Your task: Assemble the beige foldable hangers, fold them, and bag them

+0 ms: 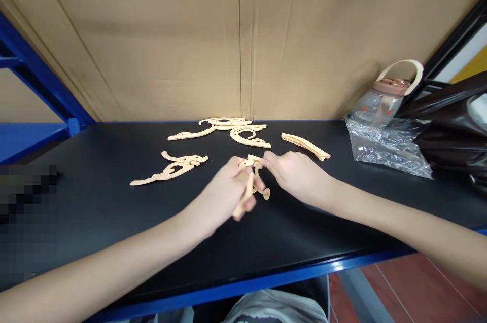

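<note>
Near the middle of the black table, my left hand is closed around a cream plastic piece that points down toward the front edge. A curled hook part of it hangs under my fingers, ending in a round tip. My right hand pinches the top end of the same piece with thumb and fingertips, close to my left fingers. To the left lies a cream folding hanger, partly spread. Behind my hands rest more cream hanger parts. A slim curved cream piece lies to the right.
A clear bottle with a pink lid and crumpled clear plastic wrap sit at the right, beside a black bag. Cardboard stands behind the table. Blue frame bars rise at the left.
</note>
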`<state>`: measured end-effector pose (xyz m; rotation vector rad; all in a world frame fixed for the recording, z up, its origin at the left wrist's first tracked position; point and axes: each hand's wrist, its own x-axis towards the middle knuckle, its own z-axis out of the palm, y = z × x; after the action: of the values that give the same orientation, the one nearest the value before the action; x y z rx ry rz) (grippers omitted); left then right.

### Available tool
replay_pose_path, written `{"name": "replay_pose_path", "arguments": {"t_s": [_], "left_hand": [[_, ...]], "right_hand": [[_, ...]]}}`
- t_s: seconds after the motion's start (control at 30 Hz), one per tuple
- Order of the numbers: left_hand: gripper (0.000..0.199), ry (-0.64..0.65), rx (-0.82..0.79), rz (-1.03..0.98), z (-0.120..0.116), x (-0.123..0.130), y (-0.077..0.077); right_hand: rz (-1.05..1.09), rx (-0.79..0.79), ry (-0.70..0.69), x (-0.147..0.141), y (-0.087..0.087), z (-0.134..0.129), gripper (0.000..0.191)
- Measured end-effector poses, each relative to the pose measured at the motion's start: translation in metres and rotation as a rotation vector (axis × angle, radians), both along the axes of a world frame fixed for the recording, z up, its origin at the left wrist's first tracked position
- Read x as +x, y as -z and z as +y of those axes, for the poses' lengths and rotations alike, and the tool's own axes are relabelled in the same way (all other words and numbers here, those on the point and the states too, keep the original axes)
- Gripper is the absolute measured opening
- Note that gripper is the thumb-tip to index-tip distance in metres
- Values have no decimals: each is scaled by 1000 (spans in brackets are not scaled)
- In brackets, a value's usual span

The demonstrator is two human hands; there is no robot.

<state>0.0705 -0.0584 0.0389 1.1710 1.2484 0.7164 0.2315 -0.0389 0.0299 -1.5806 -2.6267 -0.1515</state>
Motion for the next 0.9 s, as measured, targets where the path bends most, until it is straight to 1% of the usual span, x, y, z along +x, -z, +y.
{"name": "replay_pose_path", "arguments": {"t_s": [0.07, 0.1, 0.2, 0.3, 0.37, 0.43, 0.5, 0.57, 0.63, 0.67, 0.73, 0.77, 0.8, 0.83, 0.87, 0.9], "left_hand": [[9, 27, -51, -84, 1, 6, 1], [9, 48, -65, -118, 2, 7, 0], [12, 60, -46, -171, 6, 3, -2], [16, 55, -19, -202, 5, 2, -5], [16, 37, 15, -226, 2, 7, -2], [13, -17, 96, -229, -2, 16, 7], [15, -98, 225, -203, -5, 23, 20], [18, -75, 361, -133, -8, 27, 31], [18, 0, 482, -7, -12, 27, 38], [15, 64, 562, 94, -15, 27, 39], [5, 246, 732, 347, -19, 25, 36], [5, 330, 793, 465, -20, 24, 33], [9, 385, 817, 555, -19, 21, 29], [13, 424, 801, 614, -17, 17, 24], [18, 398, 760, 654, -11, 11, 18], [23, 370, 713, 654, -4, 2, 13]], "right_hand": [[-76, 4, -36, -4, -1, -2, 18], [-107, 17, -53, -5, -2, -3, 16], [-132, 72, -68, -3, -5, -4, 23], [-28, 80, -63, 0, -6, -2, 21], [57, 80, -22, 0, -5, 0, 19], [139, 66, 11, -2, -2, 1, 17], [280, -1, -21, -4, 2, -1, 16], [477, -102, -65, -4, 5, -3, 20], [681, -224, -65, -3, 6, -5, 25], [781, -299, -51, -1, 5, -3, 27], [974, -468, -24, 5, 0, 4, 28], [1065, -499, 18, 10, -4, 10, 26], [1115, -476, 80, 18, -9, 17, 26], [1116, -430, 125, 27, -14, 25, 27], [1077, -349, 166, 38, -18, 34, 28], [1002, -212, 210, 50, -20, 42, 30]]}}
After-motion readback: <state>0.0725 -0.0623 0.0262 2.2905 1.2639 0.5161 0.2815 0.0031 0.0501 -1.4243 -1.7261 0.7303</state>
